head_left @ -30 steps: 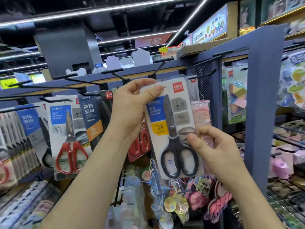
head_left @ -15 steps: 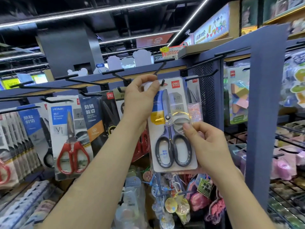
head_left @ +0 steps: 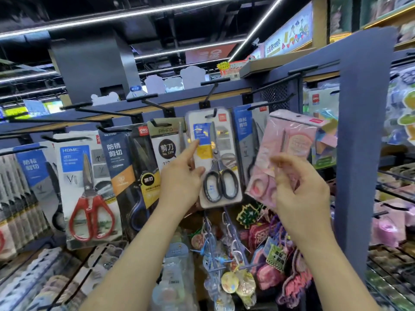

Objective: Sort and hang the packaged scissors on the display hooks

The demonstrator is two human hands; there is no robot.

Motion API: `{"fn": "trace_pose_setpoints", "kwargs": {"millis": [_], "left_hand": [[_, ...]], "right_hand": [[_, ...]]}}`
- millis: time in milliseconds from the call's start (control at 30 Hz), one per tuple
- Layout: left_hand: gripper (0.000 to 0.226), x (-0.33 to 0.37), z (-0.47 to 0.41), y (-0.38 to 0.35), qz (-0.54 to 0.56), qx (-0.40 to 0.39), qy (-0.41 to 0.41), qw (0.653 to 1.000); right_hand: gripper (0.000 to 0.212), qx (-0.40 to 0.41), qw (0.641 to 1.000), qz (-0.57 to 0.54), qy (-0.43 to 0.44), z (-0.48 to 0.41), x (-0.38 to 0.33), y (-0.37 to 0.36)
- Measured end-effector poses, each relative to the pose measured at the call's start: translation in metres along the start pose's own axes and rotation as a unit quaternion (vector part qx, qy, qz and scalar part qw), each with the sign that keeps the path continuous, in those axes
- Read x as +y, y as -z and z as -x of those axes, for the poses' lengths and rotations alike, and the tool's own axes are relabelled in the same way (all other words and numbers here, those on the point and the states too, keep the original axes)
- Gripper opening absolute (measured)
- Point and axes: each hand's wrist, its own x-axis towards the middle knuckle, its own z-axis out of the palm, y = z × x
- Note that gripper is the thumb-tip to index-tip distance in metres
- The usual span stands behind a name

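- The left hand (head_left: 182,176) rises from 7 o'clock. Its index finger lies straight on the blue label of the black-handled scissors pack (head_left: 215,158), thumb against the pack's left edge. It grips nothing.
- The right hand (head_left: 298,194) rises from 5 o'clock, fingers loosely curled in front of the lower part of a tilted pink pack (head_left: 289,142). Whether it pinches that pack cannot be told.
- A gap lies between the two hands, and the scissors pack's lower right corner shows free in it.
- At 6 o'clock a cluster of charms (head_left: 226,283) hangs below the pack's bottom edge.
- The scissors pack hangs just above centre, on a black hook (head_left: 213,113) through its top slot. It has a clear blister on a white card and a red logo at upper right. The blades point up, with the dark loop handles below.
- At its 9 o'clock a card marked 2304 (head_left: 166,135) sits partly behind it. A blue-labelled pack (head_left: 243,129) crowds its 3 o'clock edge.
- Farther toward 9 o'clock hangs a red-handled scissors pack (head_left: 89,187).
- At 3 o'clock a blue upright post (head_left: 363,131) closes the bay.
- A bare hook arm (head_left: 107,111) juts forward at 10 o'clock.
- The dark ceiling (head_left: 202,23) at 12 o'clock carries light strips.
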Motion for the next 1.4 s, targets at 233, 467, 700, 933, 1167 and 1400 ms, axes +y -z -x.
{"fn": "trace_pose_setpoints", "kwargs": {"millis": [233, 467, 700, 933, 1167, 1400], "left_hand": [[0.074, -0.005, -0.028, -0.023, -0.200, -0.032, 0.046, 0.978], [0.028, 0.010, 0.005, 0.003, -0.002, 0.009, 0.005, 1.000], [0.023, 0.018, 0.045, 0.054, 0.376, -0.059, 0.154, 0.912], [0.003, -0.036, 0.079, 0.125, 0.383, 0.111, 0.095, 0.912], [0.026, -0.093, 0.129, 0.233, 0.350, 0.200, 0.055, 0.914], [0.006, -0.152, 0.174, 0.354, 0.374, 0.203, 0.130, 0.895]], "right_hand": [[0.093, -0.092, 0.957, -0.226, -0.156, 0.001, -0.011, 0.018], [0.090, -0.213, 0.932, -0.223, -0.188, 0.006, -0.017, 0.012], [0.062, -0.377, 0.876, -0.260, -0.149, 0.032, -0.039, -0.030], [0.033, -0.479, 0.818, -0.277, -0.156, 0.079, -0.081, -0.089], [0.027, -0.536, 0.817, -0.191, -0.096, 0.161, -0.139, -0.161], [0.026, -0.453, 0.886, -0.082, 0.057, 0.252, -0.215, -0.228]]}}
